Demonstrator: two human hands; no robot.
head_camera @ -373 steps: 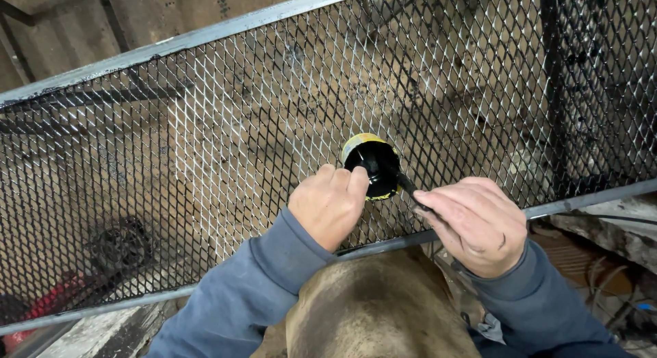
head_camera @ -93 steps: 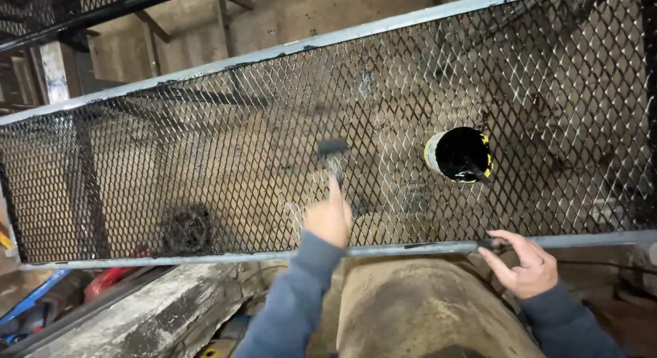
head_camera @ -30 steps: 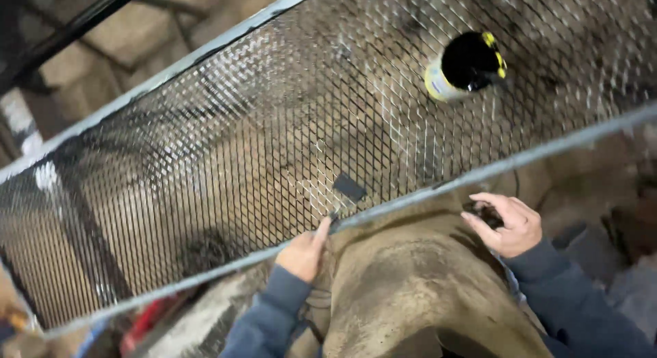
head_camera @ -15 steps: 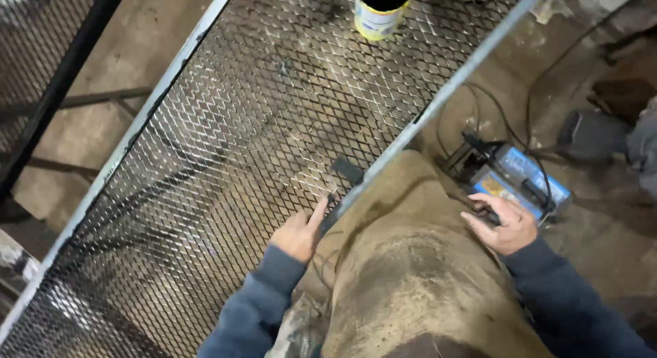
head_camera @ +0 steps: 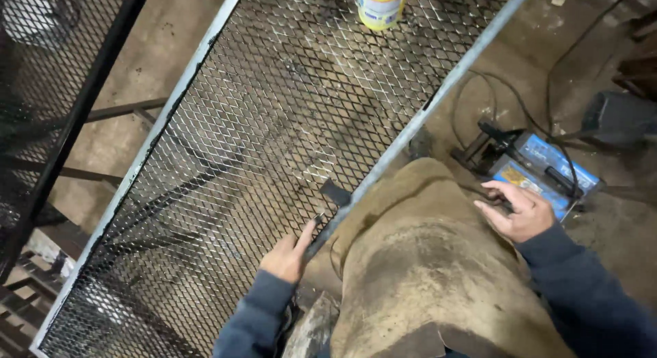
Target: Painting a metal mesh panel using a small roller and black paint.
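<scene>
**Brush at the frame edge, other hand over the welder**

Your left hand (head_camera: 287, 255) grips the handle of a small dark paintbrush (head_camera: 327, 211), fingers curled around it with the index finger stretched along the shaft. The brush head rests against the near rail of the expanded-metal mesh panel (head_camera: 260, 125), right where the grey frame bar (head_camera: 438, 91) meets the mesh. The handle crosses under the bar toward your hand.

Your right hand (head_camera: 520, 211) hovers well apart from the panel, on the near side of the bar, fingers loosely bent and half open. It seems to pinch something thin and dark, but you cannot tell what it is, or whether it is truly held. Just beyond that hand, a blue welding machine (head_camera: 540, 166) sits on the concrete floor (head_camera: 602, 228), with black cables looping away from it.

A paint can (head_camera: 381, 5) with a pale yellow wall stands on the mesh near the far edge of the panel, well apart from the brush. Your brown leather apron (head_camera: 424, 276) fills the space between your two arms.
</scene>
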